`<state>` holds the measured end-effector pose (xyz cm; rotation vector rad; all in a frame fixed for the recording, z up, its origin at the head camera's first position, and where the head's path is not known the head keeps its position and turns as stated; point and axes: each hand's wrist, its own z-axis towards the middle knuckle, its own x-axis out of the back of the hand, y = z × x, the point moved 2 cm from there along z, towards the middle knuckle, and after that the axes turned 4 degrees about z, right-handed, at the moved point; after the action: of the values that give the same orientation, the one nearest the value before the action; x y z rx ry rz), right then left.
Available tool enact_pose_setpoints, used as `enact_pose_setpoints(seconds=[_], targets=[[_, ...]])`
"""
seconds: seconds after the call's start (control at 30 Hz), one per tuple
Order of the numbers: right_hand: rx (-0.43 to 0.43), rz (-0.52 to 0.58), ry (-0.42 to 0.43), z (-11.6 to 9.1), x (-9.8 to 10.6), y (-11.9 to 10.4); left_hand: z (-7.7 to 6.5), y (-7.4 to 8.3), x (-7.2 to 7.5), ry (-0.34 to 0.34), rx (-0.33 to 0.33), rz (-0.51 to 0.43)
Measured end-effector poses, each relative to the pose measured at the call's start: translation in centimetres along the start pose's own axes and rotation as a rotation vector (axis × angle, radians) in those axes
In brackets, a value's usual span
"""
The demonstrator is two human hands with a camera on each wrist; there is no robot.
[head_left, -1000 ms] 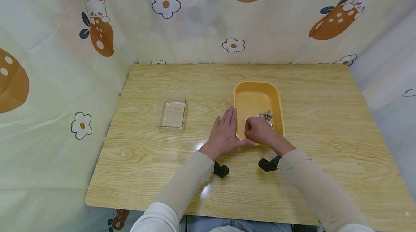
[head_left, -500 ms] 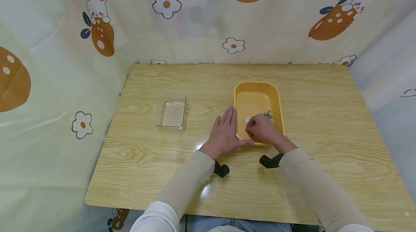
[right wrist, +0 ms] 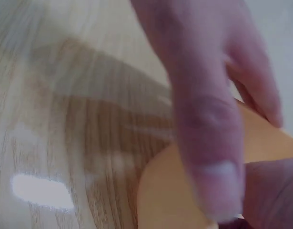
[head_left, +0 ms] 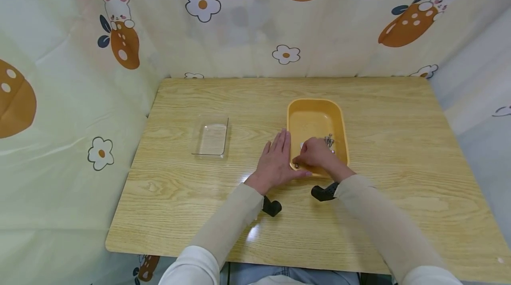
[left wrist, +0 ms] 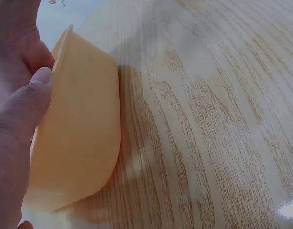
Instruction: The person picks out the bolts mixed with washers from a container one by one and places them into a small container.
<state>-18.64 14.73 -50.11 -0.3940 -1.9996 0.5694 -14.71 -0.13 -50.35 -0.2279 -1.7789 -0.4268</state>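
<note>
Tabletop point(head_left: 391, 152): left hand point(head_left: 276, 163) straight-fingered against tray point(head_left: 313, 118), right hand point(head_left: 317, 153) curled inside.

Head view: bright, even, mostly sharp
Table point(head_left: 171, 205): 2 white glare spots near left sleeve point(head_left: 229, 223)
Yellow tray point(left wrist: 84, 114): soft shadow beside it
Right fingers point(right wrist: 258, 81): blurred
Left wrist view: dimmer

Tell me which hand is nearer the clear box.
Left. The left hand touches the tray on the side facing the clear box; the right hand is farther off, inside it.
</note>
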Motion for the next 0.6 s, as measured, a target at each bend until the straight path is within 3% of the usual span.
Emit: enact_pose_setpoints(seconds=[0.17, 0.27, 0.43, 0.6], targets=[[0.026, -0.166, 0.000, 0.1, -0.3, -1.1, 0.0, 0.1, 0.0, 0.001, 0.006, 0.003], [0.056, -0.153, -0.013, 0.1, -0.3, -0.9, 0.0, 0.1, 0.1, -0.001, 0.005, -0.024], [0.070, 0.064, -0.052, 0.0, 0.1, 0.3, 0.0, 0.2, 0.2, -0.007, 0.010, -0.041], [-0.024, 0.363, -0.129, -0.5, 0.4, 1.9, 0.1, 0.1, 0.4, -0.022, 0.017, -0.054]])
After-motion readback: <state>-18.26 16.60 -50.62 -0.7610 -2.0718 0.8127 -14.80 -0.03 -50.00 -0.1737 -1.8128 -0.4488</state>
